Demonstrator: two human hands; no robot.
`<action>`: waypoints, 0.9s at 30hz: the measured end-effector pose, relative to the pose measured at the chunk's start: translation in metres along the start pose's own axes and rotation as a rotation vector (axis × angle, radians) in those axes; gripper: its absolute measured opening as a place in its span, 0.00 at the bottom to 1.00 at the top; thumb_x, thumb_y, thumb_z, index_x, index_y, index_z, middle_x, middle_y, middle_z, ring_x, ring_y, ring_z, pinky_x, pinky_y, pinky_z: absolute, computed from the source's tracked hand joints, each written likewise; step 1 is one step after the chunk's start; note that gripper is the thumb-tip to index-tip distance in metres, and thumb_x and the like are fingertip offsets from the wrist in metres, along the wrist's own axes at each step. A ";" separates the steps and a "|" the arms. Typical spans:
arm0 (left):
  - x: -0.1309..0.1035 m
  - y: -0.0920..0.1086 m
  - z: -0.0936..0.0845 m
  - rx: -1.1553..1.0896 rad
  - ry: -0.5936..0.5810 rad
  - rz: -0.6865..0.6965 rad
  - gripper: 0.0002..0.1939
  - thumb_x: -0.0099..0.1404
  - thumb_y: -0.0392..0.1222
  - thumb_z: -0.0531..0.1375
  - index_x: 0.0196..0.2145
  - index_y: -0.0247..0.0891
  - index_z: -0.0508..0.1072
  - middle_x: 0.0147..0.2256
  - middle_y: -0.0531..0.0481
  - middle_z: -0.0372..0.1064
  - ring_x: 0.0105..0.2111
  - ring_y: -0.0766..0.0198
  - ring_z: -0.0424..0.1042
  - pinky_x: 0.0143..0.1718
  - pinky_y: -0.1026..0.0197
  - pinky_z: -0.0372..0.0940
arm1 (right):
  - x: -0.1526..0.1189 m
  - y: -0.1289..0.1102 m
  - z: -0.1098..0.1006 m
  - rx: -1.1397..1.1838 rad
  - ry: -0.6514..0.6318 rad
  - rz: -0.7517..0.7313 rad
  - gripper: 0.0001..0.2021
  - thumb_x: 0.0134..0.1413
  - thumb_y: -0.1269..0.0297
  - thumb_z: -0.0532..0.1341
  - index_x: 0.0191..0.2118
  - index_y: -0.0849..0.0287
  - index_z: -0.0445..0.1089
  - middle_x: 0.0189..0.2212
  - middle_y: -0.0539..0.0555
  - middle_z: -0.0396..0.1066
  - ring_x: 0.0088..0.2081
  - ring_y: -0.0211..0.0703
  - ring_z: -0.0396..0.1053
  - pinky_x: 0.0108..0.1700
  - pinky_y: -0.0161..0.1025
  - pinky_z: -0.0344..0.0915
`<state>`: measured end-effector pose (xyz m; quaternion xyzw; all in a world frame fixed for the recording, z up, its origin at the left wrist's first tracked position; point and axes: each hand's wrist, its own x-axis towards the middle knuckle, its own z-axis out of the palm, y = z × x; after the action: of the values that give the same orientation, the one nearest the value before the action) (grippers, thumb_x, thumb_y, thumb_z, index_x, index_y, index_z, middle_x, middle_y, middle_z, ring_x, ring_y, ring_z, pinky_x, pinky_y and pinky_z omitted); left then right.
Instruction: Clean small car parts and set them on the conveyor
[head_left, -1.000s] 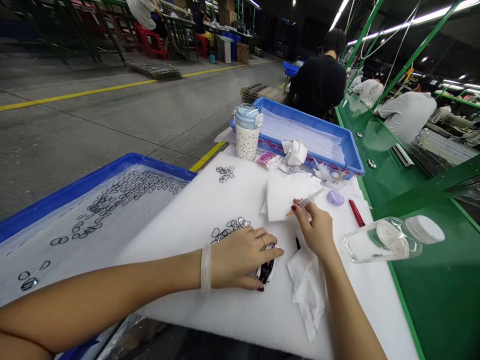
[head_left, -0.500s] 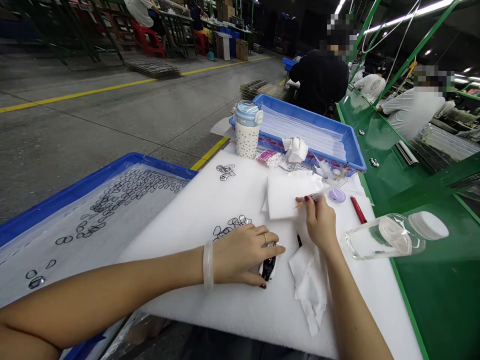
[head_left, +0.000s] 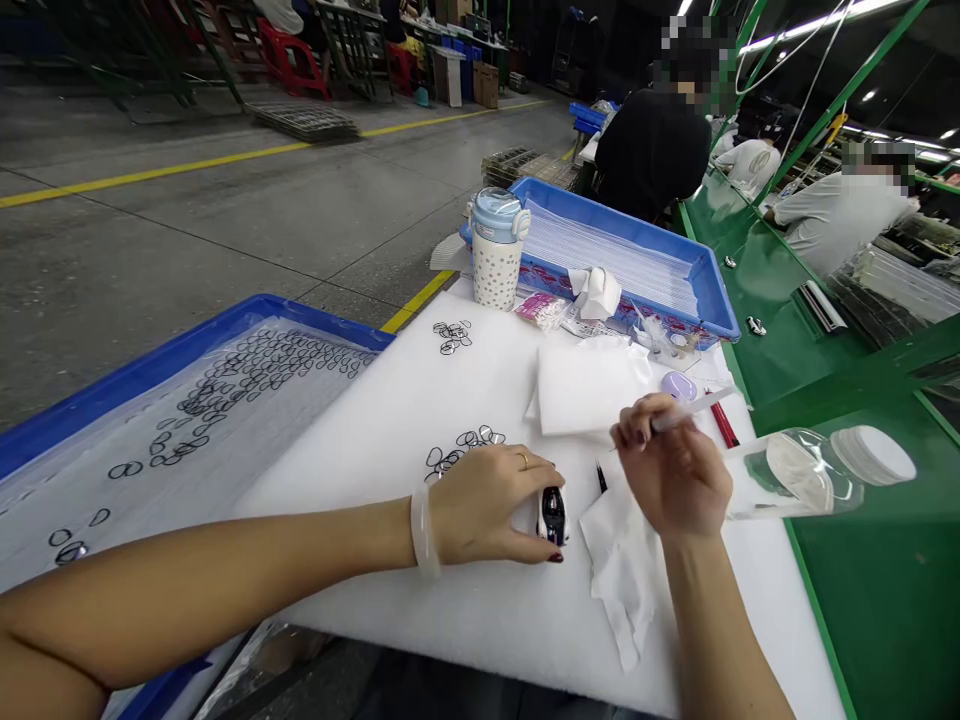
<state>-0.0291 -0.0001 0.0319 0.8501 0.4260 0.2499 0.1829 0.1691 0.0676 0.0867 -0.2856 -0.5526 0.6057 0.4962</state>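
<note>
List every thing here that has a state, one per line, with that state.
left hand: resting on the foam, gripping the small black-and-white part
small black-and-white part: standing on edge
right hand: raised, pinching the thin stick
thin stick: tilted, off the foam
clear bottle: lying on its side, capped
blue-lidded cup: upright, lid shut
crumpled wipe: lying on the foam
black rings: loose pile

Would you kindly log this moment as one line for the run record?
left hand: grips small black-and-white part on white foam sheet | right hand: holds thin white stick | beside: white wipe, clear bottle
</note>
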 end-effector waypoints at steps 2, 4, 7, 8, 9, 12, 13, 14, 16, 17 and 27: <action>0.000 0.003 -0.001 -0.009 0.010 -0.063 0.30 0.59 0.63 0.63 0.47 0.34 0.75 0.43 0.43 0.79 0.43 0.51 0.77 0.46 0.49 0.70 | -0.006 -0.002 0.012 0.108 -0.169 0.060 0.31 0.54 0.29 0.45 0.23 0.54 0.59 0.19 0.47 0.49 0.23 0.40 0.52 0.29 0.42 0.58; 0.001 0.006 -0.004 -0.012 0.008 -0.112 0.28 0.60 0.62 0.64 0.46 0.36 0.76 0.40 0.46 0.79 0.40 0.52 0.78 0.45 0.50 0.69 | -0.011 -0.002 0.021 0.215 -0.275 0.103 0.36 0.51 0.24 0.39 0.17 0.55 0.51 0.15 0.47 0.44 0.21 0.38 0.47 0.27 0.41 0.54; 0.003 0.009 -0.007 -0.030 0.013 -0.127 0.24 0.61 0.62 0.63 0.44 0.39 0.77 0.37 0.50 0.80 0.37 0.55 0.78 0.42 0.53 0.69 | -0.017 0.000 0.030 0.334 -0.259 0.152 0.34 0.55 0.30 0.42 0.15 0.57 0.46 0.12 0.45 0.39 0.18 0.36 0.42 0.25 0.39 0.49; 0.003 0.009 -0.008 -0.033 0.020 -0.121 0.24 0.62 0.62 0.62 0.43 0.40 0.78 0.36 0.51 0.80 0.36 0.56 0.78 0.41 0.55 0.68 | -0.018 0.001 0.032 0.355 -0.231 0.165 0.33 0.55 0.32 0.44 0.15 0.57 0.46 0.11 0.45 0.38 0.17 0.35 0.41 0.24 0.38 0.48; 0.003 0.009 -0.008 -0.030 0.028 -0.115 0.24 0.63 0.62 0.61 0.43 0.40 0.78 0.36 0.51 0.80 0.36 0.56 0.78 0.40 0.56 0.68 | -0.019 0.002 0.033 0.368 -0.198 0.173 0.32 0.54 0.33 0.45 0.15 0.57 0.45 0.11 0.45 0.37 0.17 0.35 0.40 0.24 0.38 0.47; 0.003 0.009 -0.008 -0.008 0.045 -0.107 0.25 0.65 0.64 0.58 0.43 0.39 0.78 0.35 0.50 0.80 0.35 0.57 0.78 0.39 0.57 0.68 | -0.020 0.003 0.035 0.396 -0.112 0.163 0.32 0.52 0.34 0.46 0.14 0.57 0.42 0.11 0.45 0.36 0.16 0.35 0.38 0.23 0.38 0.46; 0.003 0.009 -0.008 -0.002 0.046 -0.107 0.26 0.65 0.64 0.57 0.43 0.39 0.78 0.34 0.50 0.79 0.34 0.58 0.77 0.38 0.58 0.68 | -0.020 0.003 0.036 0.406 -0.099 0.155 0.32 0.52 0.35 0.46 0.14 0.57 0.42 0.11 0.45 0.35 0.17 0.35 0.37 0.23 0.38 0.46; 0.003 0.009 -0.007 0.000 0.045 -0.106 0.26 0.66 0.65 0.57 0.42 0.39 0.78 0.33 0.50 0.79 0.33 0.58 0.77 0.38 0.58 0.67 | -0.021 0.003 0.036 0.418 -0.101 0.145 0.31 0.52 0.35 0.46 0.15 0.57 0.42 0.11 0.46 0.35 0.17 0.35 0.37 0.23 0.38 0.45; 0.002 0.009 -0.007 0.001 0.049 -0.103 0.26 0.66 0.65 0.56 0.40 0.38 0.78 0.31 0.50 0.78 0.32 0.59 0.76 0.36 0.59 0.66 | -0.021 0.005 0.036 0.429 -0.127 0.134 0.30 0.53 0.36 0.46 0.15 0.58 0.43 0.11 0.46 0.35 0.17 0.36 0.38 0.23 0.38 0.45; 0.002 0.009 -0.007 -0.003 0.052 -0.102 0.26 0.66 0.65 0.56 0.40 0.38 0.78 0.30 0.51 0.78 0.31 0.59 0.76 0.35 0.59 0.66 | -0.022 0.006 0.036 0.428 -0.145 0.130 0.30 0.53 0.36 0.47 0.15 0.57 0.44 0.11 0.46 0.36 0.17 0.36 0.38 0.23 0.38 0.45; 0.004 0.010 -0.007 -0.017 0.124 -0.069 0.32 0.68 0.68 0.49 0.34 0.38 0.77 0.27 0.52 0.77 0.26 0.61 0.75 0.30 0.58 0.61 | -0.024 0.014 0.037 0.451 -0.211 0.054 0.28 0.52 0.37 0.46 0.17 0.57 0.47 0.12 0.45 0.37 0.18 0.36 0.39 0.25 0.40 0.44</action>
<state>-0.0251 -0.0015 0.0440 0.8160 0.4636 0.2994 0.1719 0.1400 0.0332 0.0765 -0.1175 -0.4442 0.7533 0.4706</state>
